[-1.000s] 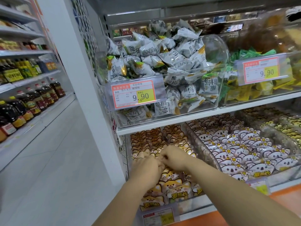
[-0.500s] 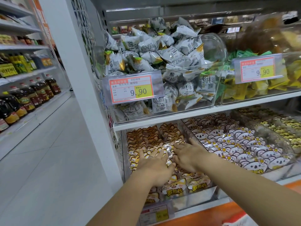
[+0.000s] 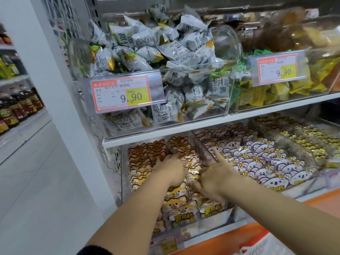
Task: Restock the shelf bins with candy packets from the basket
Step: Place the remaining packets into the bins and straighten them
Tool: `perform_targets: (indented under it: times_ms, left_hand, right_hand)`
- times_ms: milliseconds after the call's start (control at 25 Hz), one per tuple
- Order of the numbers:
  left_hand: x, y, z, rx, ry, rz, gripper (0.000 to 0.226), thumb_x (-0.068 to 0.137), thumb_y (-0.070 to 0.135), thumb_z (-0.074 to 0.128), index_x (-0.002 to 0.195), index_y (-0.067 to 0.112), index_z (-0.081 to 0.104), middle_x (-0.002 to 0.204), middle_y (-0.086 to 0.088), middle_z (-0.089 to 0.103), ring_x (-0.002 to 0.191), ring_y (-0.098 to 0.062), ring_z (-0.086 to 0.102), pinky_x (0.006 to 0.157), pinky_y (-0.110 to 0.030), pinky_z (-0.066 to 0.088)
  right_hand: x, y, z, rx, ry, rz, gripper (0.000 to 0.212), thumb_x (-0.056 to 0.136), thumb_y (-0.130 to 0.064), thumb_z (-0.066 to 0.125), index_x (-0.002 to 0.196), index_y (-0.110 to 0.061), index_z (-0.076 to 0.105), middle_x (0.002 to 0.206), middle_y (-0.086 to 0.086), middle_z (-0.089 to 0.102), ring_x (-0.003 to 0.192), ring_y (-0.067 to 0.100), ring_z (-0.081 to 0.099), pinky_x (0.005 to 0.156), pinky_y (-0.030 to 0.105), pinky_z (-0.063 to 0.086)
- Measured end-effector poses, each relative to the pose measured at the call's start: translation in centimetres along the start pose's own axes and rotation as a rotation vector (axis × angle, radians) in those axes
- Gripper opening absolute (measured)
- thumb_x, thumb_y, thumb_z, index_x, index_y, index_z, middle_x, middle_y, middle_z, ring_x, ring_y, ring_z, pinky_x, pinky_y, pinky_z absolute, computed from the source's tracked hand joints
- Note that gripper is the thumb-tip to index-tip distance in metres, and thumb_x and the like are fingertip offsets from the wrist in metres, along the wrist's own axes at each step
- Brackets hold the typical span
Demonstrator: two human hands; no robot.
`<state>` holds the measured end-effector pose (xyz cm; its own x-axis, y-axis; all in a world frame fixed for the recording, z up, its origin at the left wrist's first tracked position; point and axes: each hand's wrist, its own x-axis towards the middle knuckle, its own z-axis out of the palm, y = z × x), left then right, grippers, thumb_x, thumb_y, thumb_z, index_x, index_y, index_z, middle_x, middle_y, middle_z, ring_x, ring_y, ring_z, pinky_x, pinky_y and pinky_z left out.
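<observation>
Acrylic bin [image 3: 123,181], clear, left end of the lower shelf, holds fox-face candy packets [image 3: 180,203] in overlapping rows. Both hands are inside it, palms down. Left hand [image 3: 172,171] presses flat on the rows. Right hand [image 3: 218,176] is spread, index finger straight beside the divider wall [image 3: 200,144]. Nothing visibly pinched. Probably levelling the packets so faces stay forward. Basket not in view. Koala packets [image 3: 257,159] next door are untouched.

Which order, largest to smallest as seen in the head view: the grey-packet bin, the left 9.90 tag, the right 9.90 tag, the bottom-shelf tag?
1. grey-packet bin
2. left 9.90 tag
3. right 9.90 tag; the two may really be alike, this one only farther off
4. bottom-shelf tag
</observation>
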<state>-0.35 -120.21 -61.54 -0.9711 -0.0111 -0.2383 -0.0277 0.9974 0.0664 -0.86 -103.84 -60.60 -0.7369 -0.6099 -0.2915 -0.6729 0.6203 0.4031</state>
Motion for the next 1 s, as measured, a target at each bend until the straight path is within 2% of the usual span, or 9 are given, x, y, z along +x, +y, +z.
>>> perform_targets:
  times_ms: [160, 280, 360, 480, 600, 720, 800, 920, 1000]
  left_hand:
    - [0.0, -0.9, -0.2, -0.058, 0.087, 0.023, 0.045, 0.105, 0.046, 0.033, 0.15, 0.041, 0.038, 0.163, 0.007, 0.026, 0.15, -0.022, 0.023, 0.121, -0.061, 0.004]
    - [1.9, 0.1, -0.5, 0.032, 0.265, 0.063, 0.057, 0.104, 0.049, 0.033, 0.157, 0.038, 0.017, 0.168, 0.007, 0.008, 0.155, -0.019, 0.005, 0.123, -0.057, 0.001]
    - [3.2, 0.9, 0.0, 0.089, 0.219, 0.09, 0.062, 0.104, 0.051, 0.028, 0.159, 0.035, 0.005, 0.169, 0.005, 0.0, 0.155, -0.019, -0.003, 0.123, -0.057, 0.0]
    - [3.6, 0.8, 0.8, 0.112, 0.132, -0.024, 0.063, 0.103, 0.055, 0.018, 0.16, 0.033, 0.0, 0.169, 0.003, -0.002, 0.155, -0.023, 0.001, 0.123, -0.054, -0.002]
    - [2.9, 1.2, 0.8, 0.12, 0.117, -0.12, 0.063, 0.103, 0.057, 0.015, 0.16, 0.031, 0.006, 0.168, -0.001, 0.009, 0.153, -0.028, 0.012, 0.123, -0.053, 0.0]
    - [4.1, 0.9, -0.7, 0.02, 0.305, -0.156, 0.061, 0.102, 0.057, 0.025, 0.154, 0.025, 0.03, 0.16, -0.005, 0.032, 0.146, -0.028, 0.031, 0.122, -0.051, 0.016]
    - [5.2, -0.1, -1.1, 0.028, 0.329, -0.115, 0.067, 0.097, 0.065, 0.035, 0.152, 0.026, 0.032, 0.162, -0.002, 0.027, 0.149, -0.029, 0.025, 0.121, -0.051, 0.018]
    - [6.4, -1.3, -0.9, 0.058, 0.268, -0.055, 0.079, 0.088, 0.077, 0.04, 0.151, 0.031, 0.031, 0.164, -0.001, 0.024, 0.15, -0.029, 0.02, 0.12, -0.05, 0.02]
    - [7.0, -1.7, -1.4, 0.114, 0.26, -0.047, 0.084, 0.082, 0.083, 0.04, 0.149, 0.033, 0.033, 0.16, -0.005, 0.027, 0.147, -0.032, 0.023, 0.119, -0.05, 0.022]
  right_hand:
    - [-1.6, 0.2, 0.6, 0.211, 0.292, 0.027, 0.087, 0.091, -0.058, -0.008, 0.126, -0.022, 0.063, 0.143, -0.001, 0.054, 0.148, 0.019, 0.024, 0.116, 0.057, -0.019]
    - [-2.2, 0.3, 1.5, 0.346, 0.452, 0.047, 0.088, 0.085, -0.057, -0.007, 0.142, -0.025, 0.051, 0.153, -0.008, 0.044, 0.151, 0.015, 0.014, 0.12, 0.055, -0.013]
    - [-1.9, 0.2, 1.9, 0.335, 0.466, 0.035, 0.086, 0.088, -0.055, -0.004, 0.135, -0.021, 0.06, 0.147, -0.006, 0.052, 0.152, 0.019, 0.014, 0.12, 0.055, -0.009]
    - [-1.4, 0.2, 2.2, 0.309, 0.477, 0.021, 0.088, 0.089, -0.054, -0.005, 0.122, -0.022, 0.07, 0.138, -0.006, 0.059, 0.152, 0.019, 0.012, 0.121, 0.054, -0.005]
    - [-1.3, 0.1, 2.4, 0.333, 0.511, 0.012, 0.088, 0.088, -0.054, -0.004, 0.114, -0.02, 0.073, 0.131, -0.005, 0.064, 0.151, 0.02, 0.015, 0.121, 0.046, -0.003]
    - [-1.1, -0.1, 2.6, 0.388, 0.539, -0.001, 0.078, 0.092, -0.054, 0.007, 0.109, -0.017, 0.074, 0.127, 0.002, 0.066, 0.149, 0.024, 0.022, 0.122, 0.043, 0.011]
    - [-0.8, 0.0, 2.8, 0.423, 0.554, 0.015, 0.074, 0.093, -0.053, 0.013, 0.114, -0.014, 0.072, 0.136, 0.008, 0.061, 0.147, 0.027, 0.025, 0.121, 0.044, 0.021]
    - [-0.7, -0.1, 3.0, 0.401, 0.606, 0.045, 0.072, 0.093, -0.052, 0.017, 0.122, -0.013, 0.07, 0.147, 0.012, 0.051, 0.147, 0.031, 0.028, 0.122, 0.036, 0.002]
    - [-1.2, -0.2, 2.6, 0.334, 0.598, 0.038, 0.066, 0.093, -0.049, 0.022, 0.112, -0.015, 0.076, 0.136, 0.012, 0.061, 0.14, 0.031, 0.041, 0.116, 0.028, -0.015]
